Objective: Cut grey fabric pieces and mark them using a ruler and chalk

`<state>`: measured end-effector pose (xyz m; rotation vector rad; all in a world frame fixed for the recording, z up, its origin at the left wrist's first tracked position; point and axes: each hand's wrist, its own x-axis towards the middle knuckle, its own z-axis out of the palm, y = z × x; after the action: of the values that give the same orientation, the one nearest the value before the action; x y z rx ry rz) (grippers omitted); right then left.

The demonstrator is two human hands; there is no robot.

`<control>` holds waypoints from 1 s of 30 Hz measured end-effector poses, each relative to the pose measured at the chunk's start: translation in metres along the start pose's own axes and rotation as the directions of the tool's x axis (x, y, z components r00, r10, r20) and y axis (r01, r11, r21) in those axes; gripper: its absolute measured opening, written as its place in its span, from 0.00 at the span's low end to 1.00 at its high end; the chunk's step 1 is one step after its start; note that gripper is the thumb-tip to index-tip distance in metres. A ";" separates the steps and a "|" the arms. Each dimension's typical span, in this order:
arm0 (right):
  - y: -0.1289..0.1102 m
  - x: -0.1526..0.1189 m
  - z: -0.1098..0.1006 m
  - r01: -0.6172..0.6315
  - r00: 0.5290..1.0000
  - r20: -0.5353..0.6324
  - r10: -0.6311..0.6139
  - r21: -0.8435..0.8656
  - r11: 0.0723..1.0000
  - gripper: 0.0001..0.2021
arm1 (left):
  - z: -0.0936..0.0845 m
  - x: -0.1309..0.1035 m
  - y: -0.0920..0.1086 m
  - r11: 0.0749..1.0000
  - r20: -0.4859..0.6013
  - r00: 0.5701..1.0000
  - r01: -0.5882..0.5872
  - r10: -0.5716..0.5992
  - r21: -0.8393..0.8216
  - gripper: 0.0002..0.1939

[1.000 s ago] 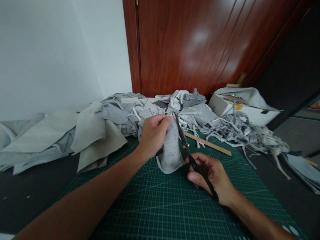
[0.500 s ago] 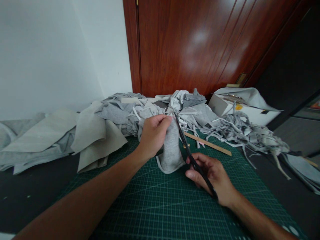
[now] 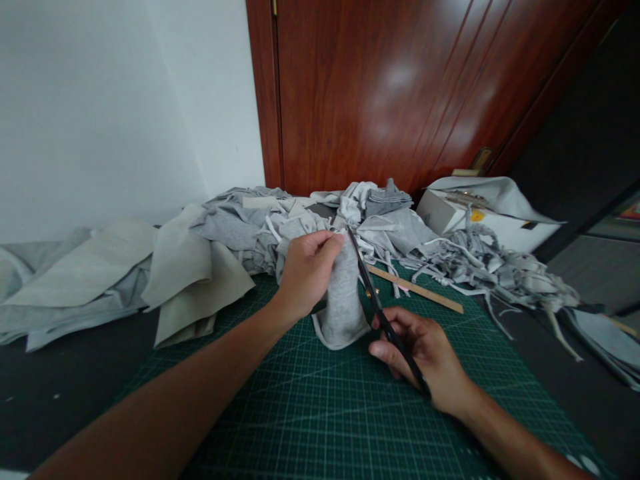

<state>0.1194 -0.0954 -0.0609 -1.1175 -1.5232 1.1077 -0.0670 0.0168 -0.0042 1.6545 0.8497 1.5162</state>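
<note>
My left hand (image 3: 311, 270) pinches the top of a light grey piece of fabric (image 3: 343, 300) between thumb and fingers. The piece hangs down from the pinch, and its pale curved lower edge meets the green cutting mat (image 3: 320, 407). In my right hand (image 3: 420, 350) is a pair of black scissors (image 3: 377, 310), gripped by the handles and pointing up and away. The blade tips reach the fabric's upper right edge, just beside my left fingertips. Whether the blades are cutting into the cloth I cannot tell.
Behind my hands lies a long heap of grey fabric (image 3: 235, 223). Pale panels (image 3: 183, 257) lie to the left. A wooden ruler (image 3: 420, 290) rests on the mat. Tangled strips (image 3: 500, 263) and a white box (image 3: 480, 213) stand at the right, before a wooden door (image 3: 370, 93).
Very little differs. The scissors and my right hand have shifted slightly to the left, while my left hand keeps its pinch on the fabric.
</note>
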 end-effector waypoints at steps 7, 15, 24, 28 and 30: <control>0.000 0.001 0.000 0.051 0.999 -0.012 -0.050 0.045 0.998 0.19 | 0.001 -0.002 0.004 0.998 0.057 0.998 0.008 -0.011 0.058 0.15; 0.001 0.000 -0.001 0.038 0.999 -0.022 -0.038 0.008 0.999 0.19 | 0.003 -0.003 0.006 0.999 0.083 0.996 0.010 -0.014 0.049 0.16; -0.003 0.000 0.000 -0.030 0.998 -0.048 0.029 -0.031 0.999 0.20 | 0.002 -0.004 0.007 0.999 0.090 0.996 0.015 -0.019 0.049 0.16; -0.005 0.002 -0.002 -0.055 0.991 -0.125 0.051 -0.025 0.998 0.21 | 0.002 -0.003 0.006 0.999 0.105 0.994 0.027 -0.032 0.047 0.17; -0.008 0.005 -0.007 -0.023 0.982 -0.189 0.012 -0.052 0.998 0.22 | 0.001 -0.003 0.006 0.998 0.158 0.986 0.041 -0.048 0.045 0.17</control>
<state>0.1241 -0.0912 -0.0508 -1.2389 -1.4039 0.9478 -0.0662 0.0110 -0.0009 1.7488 0.8305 1.3245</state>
